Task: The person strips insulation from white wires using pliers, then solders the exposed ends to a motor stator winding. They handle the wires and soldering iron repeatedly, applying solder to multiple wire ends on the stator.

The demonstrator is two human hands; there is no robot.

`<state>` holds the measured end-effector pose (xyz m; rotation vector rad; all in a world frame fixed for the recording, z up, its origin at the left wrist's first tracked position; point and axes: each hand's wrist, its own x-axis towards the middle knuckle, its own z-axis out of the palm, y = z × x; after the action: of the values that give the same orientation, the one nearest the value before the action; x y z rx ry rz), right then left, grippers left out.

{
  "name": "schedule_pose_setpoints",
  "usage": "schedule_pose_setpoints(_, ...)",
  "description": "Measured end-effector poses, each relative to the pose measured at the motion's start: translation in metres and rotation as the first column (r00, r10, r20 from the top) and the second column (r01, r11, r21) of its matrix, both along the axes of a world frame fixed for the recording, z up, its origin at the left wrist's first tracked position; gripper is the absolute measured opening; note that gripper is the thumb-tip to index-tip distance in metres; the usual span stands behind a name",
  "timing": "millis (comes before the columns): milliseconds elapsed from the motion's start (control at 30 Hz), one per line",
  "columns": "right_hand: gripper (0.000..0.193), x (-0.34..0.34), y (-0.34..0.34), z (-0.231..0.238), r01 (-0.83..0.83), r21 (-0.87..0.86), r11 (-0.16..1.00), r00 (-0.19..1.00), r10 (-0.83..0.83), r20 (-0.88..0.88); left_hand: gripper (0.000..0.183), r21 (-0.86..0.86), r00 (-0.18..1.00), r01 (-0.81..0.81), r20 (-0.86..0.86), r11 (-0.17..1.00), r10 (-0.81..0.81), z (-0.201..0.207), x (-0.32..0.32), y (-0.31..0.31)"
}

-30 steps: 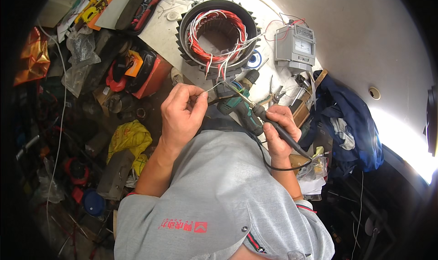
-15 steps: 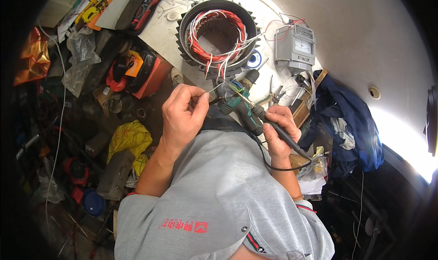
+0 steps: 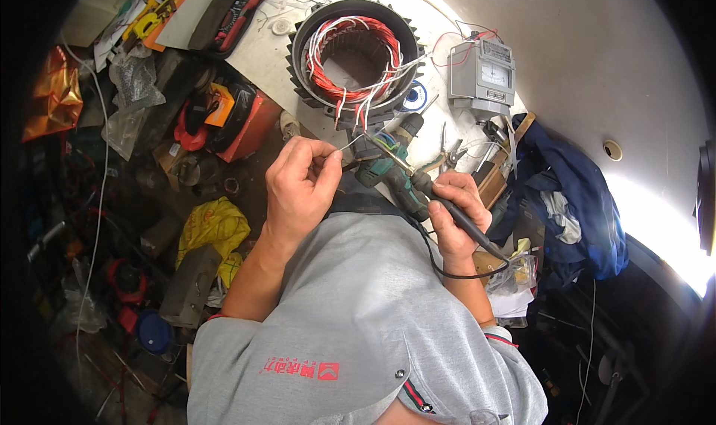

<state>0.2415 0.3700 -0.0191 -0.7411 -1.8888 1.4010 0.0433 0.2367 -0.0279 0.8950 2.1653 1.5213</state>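
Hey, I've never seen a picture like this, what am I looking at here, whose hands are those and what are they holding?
This is one view from a camera on a person's head, looking down, so the edges bend. The left hand pinches a thin wire end. The right hand holds a pen-shaped black corded tool, seemingly a soldering iron, its tip near that wire. Beyond them, on the white work surface, sits a round motor stator with red and white windings, beside a grey meter.

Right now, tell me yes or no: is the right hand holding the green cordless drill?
No: the right hand grips a dark soldering iron, while the green drill lies on the bench underneath it.
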Motion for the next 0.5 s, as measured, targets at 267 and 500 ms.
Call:
schedule_pose_setpoints(267,0.026,-0.0001,0.0011,-0.0007,-0.011,0.022,1.000,1.000,0.011,-0.003,0.007,0.005,1.000,-0.007,0.003,1.000,0.007,-0.0007,0.0014,0.0009)
schedule_pose_setpoints(500,0.027,-0.0003,0.0016,0.0012,-0.023,0.041,0.999,1.000,0.023,0.001,0.006,-0.006,1.000,-0.008,-0.010,1.000,0.008,0.0006,0.0007,0.0038)
